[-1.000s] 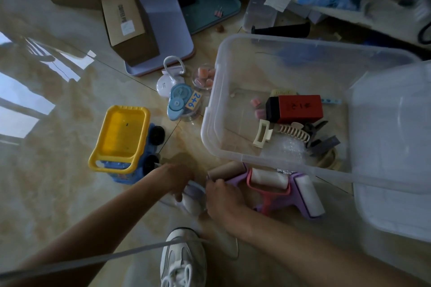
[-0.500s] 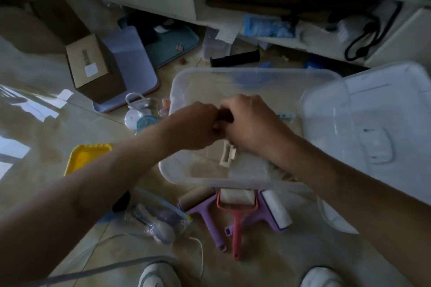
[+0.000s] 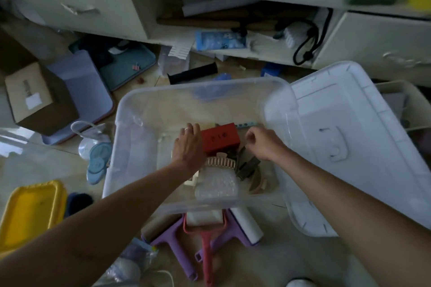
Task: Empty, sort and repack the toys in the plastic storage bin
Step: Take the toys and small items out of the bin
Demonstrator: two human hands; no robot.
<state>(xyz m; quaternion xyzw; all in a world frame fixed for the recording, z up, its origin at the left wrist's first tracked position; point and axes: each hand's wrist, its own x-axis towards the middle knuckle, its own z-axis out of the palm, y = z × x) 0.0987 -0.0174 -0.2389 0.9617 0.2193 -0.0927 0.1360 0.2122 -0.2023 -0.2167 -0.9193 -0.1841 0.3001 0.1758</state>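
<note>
Reaching into the bin (image 3: 130, 109), the left hand (image 3: 187, 147) has its fingers (image 3: 190, 129) nearly straight, laid flat against the near end of the red block (image 3: 220, 138); it grips nothing. The right hand (image 3: 262, 143) is loosely curled by the block's other end, and whether it pinches anything I cannot tell. The block sits mid-bin, among a cream comb (image 3: 220, 162), dark clips (image 3: 248, 166) and a clear bag (image 3: 217, 184). To lift the block well, I would close thumb and fingers across its short sides and raise it straight up, so the comb beneath its edge is not dragged along. Rollers (image 3: 205, 223) already lie out front on the floor, and the lid (image 3: 349, 137) leans at the right.
</note>
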